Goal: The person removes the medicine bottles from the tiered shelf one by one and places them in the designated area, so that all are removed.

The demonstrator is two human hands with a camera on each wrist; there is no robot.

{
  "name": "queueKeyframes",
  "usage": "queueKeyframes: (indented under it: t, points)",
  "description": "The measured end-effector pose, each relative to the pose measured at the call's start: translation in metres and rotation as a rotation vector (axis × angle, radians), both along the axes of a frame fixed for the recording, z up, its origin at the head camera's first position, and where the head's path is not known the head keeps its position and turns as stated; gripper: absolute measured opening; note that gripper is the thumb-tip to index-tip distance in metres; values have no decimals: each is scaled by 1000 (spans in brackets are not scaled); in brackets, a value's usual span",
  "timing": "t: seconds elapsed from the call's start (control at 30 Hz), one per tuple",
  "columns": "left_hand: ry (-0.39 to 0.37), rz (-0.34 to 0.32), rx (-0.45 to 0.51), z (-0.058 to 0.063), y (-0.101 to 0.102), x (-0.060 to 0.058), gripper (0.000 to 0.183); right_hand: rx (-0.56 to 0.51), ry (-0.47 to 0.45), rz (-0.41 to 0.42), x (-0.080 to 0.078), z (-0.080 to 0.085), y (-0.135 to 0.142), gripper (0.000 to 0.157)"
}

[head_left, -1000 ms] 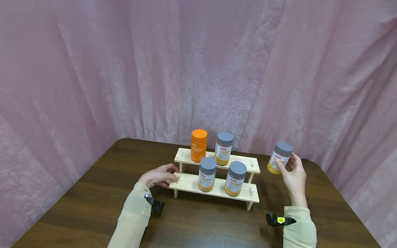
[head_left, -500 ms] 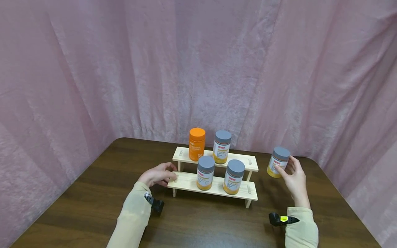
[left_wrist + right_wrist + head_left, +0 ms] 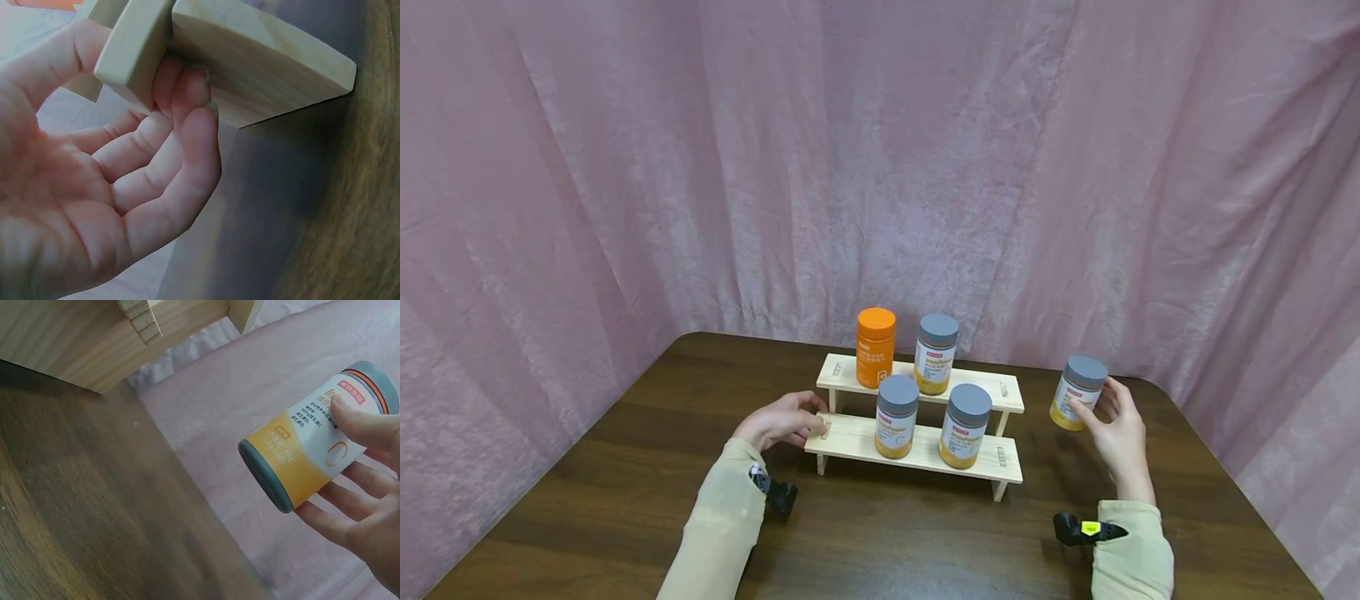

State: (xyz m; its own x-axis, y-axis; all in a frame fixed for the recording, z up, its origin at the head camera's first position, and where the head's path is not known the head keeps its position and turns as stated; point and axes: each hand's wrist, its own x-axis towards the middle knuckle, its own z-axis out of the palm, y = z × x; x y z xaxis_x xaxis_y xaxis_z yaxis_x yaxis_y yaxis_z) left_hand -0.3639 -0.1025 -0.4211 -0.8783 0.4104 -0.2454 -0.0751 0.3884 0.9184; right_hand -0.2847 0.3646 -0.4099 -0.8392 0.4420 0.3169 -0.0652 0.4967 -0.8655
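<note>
A two-tier wooden display rack (image 3: 856,447) stands on the table. My left hand (image 3: 782,421) grips the left end of its lower board, and in the left wrist view the fingers (image 3: 187,150) curl under the board's edge. To the right of the rack, my right hand (image 3: 1118,433) holds a supplement jar (image 3: 1078,390) with a grey lid and a white-and-yellow label. In the right wrist view the jar (image 3: 306,440) is tilted, with the thumb on its label and fingers behind it.
An orange jar (image 3: 876,350) and a grey-lidded jar (image 3: 935,354) stand on the upper tier. Two more grey-lidded jars, a left one (image 3: 896,417) and a right one (image 3: 965,427), stand on the lower tier. Pink curtains (image 3: 880,167) hang behind the brown table (image 3: 625,467).
My right hand has lowered the jar slightly, then shifted it a touch to the right. My left hand stays at the rack's left end. The head view has moved a little.
</note>
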Motion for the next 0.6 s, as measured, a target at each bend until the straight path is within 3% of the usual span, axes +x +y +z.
queueKeyframes:
  t: [0.27, 0.6]
  points:
    - [13, 18, -26, -2, 2, -3, 42, 25, -18, 45, 2, -2, 3, 66]
    - [-40, -58, 14, -5, -9, -6, 46, 56, -67, 167, 1, -9, 5, 69]
